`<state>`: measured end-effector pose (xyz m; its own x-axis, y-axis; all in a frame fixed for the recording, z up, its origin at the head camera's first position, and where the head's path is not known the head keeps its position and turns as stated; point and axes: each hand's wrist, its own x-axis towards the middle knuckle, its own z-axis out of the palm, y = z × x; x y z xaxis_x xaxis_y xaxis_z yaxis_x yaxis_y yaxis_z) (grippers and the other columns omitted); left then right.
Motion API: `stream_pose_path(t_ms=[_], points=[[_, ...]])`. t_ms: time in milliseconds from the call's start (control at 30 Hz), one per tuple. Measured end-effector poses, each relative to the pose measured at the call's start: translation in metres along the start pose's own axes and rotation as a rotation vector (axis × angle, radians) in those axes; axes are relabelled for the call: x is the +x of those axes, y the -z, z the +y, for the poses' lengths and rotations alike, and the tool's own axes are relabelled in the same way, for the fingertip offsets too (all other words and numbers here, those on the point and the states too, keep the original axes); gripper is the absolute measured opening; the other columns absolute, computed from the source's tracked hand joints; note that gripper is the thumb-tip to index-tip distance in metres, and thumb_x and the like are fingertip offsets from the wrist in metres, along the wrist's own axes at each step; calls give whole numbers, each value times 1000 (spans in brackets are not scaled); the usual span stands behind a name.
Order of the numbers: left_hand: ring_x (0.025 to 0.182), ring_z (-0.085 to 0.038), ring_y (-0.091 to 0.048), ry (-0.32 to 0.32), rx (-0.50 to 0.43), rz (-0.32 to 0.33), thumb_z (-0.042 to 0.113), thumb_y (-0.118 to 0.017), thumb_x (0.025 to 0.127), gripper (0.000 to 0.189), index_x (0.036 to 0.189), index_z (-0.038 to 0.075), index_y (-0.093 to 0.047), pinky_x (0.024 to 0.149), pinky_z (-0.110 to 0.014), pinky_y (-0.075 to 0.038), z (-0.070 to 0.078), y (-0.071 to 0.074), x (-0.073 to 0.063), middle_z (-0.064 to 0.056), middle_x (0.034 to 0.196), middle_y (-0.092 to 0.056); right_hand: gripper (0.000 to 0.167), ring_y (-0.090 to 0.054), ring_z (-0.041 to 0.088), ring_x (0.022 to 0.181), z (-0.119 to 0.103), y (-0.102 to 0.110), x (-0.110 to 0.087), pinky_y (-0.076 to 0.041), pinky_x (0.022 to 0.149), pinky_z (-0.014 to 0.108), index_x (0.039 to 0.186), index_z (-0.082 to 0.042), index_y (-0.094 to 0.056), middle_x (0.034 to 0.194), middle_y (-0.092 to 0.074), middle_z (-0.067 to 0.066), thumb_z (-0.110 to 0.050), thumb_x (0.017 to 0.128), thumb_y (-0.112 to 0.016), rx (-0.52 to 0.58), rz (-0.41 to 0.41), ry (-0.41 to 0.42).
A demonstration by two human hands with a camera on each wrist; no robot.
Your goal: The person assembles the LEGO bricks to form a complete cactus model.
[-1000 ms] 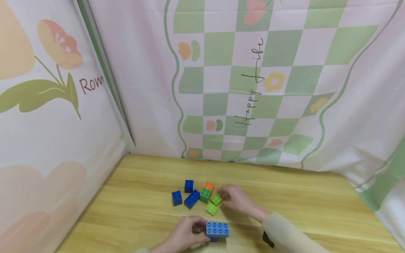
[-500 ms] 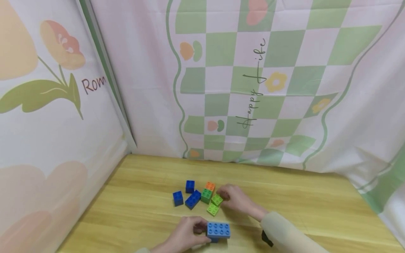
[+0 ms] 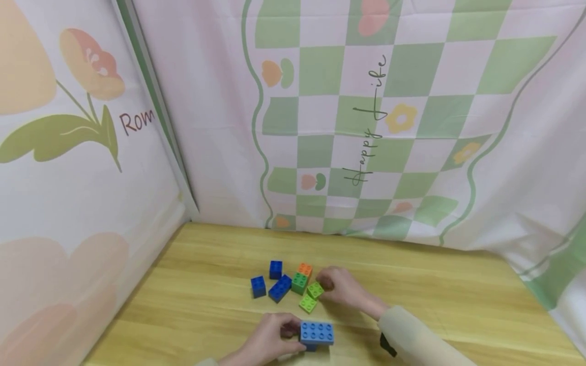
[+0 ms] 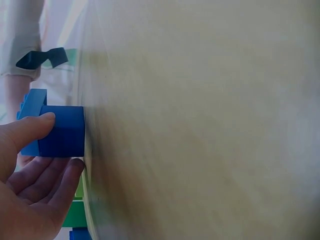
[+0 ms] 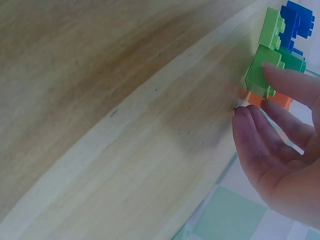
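At the table's near side my left hand holds a two-piece stack by its left side. The stack is a light blue eight-stud building brick on top of a darker blue block; the thumb presses its side in the left wrist view. Farther right, my right hand pinches a lime green four-stud brick between thumb and index finger, still low among the others. A second lime green brick lies just in front of it. Fingertips of the right hand are partly hidden in the head view.
A green brick and an orange brick lie left of the right hand. Beyond them are three dark blue bricks, one of them long. The wooden table meets a printed curtain behind.
The lime green brick at my right hand has shifted very slightly toward me. The head view has drifted a little; my left hand keeps its grip on the blue stack.
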<state>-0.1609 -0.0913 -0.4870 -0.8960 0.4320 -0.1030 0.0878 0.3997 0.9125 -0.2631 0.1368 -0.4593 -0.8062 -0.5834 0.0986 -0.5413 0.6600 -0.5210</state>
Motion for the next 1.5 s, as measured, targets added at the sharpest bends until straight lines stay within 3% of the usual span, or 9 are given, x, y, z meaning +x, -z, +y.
stream_pose_path(t_ms=[267, 533, 1000, 1267, 1500], points=[[87, 0, -67, -25, 15, 4, 15, -83, 77, 31, 107, 13, -72, 77, -13, -56, 1, 0, -1, 4, 101, -76, 34, -66, 21, 84, -1, 1, 0, -58, 72, 29, 104, -2, -70, 97, -72, 12, -9, 73, -83, 11, -13, 2], [88, -1, -68, -10, -5, -2, 13, -82, 78, 31, 107, 13, -72, 78, -16, -57, 1, 0, 2, 3, 101, -76, 30, -68, 21, 84, 0, 3, -2, -60, 73, 33, 100, -3, -69, 97, -72, 12, -9, 74, -83, 38, -13, 0], [87, -1, -68, 0, -6, -3, 13, -82, 77, 31, 107, 12, -72, 79, -17, -58, 1, 1, 2, 2, 101, -76, 27, -67, 16, 81, -5, 7, -11, -55, 67, 18, 99, -7, -67, 95, -72, 7, -9, 76, -81, 85, -12, -68], [88, -2, -68, -6, 0, -1, 13, -82, 77, 32, 107, 12, -72, 79, -17, -58, 1, 0, 1, 1, 102, -76, 26, -67, 16, 79, -8, 10, -18, -55, 65, 17, 99, -7, -65, 94, -71, 7, -11, 77, -80, 77, 1, -42], [88, -2, -68, -19, -7, -4, 13, -82, 77, 32, 107, 11, -72, 80, -17, -58, 1, 0, 0, 1, 102, -76, 26, -63, 8, 74, -14, 14, -25, -52, 62, 14, 97, -8, -65, 91, -71, 6, -13, 77, -81, 71, 3, -22]])
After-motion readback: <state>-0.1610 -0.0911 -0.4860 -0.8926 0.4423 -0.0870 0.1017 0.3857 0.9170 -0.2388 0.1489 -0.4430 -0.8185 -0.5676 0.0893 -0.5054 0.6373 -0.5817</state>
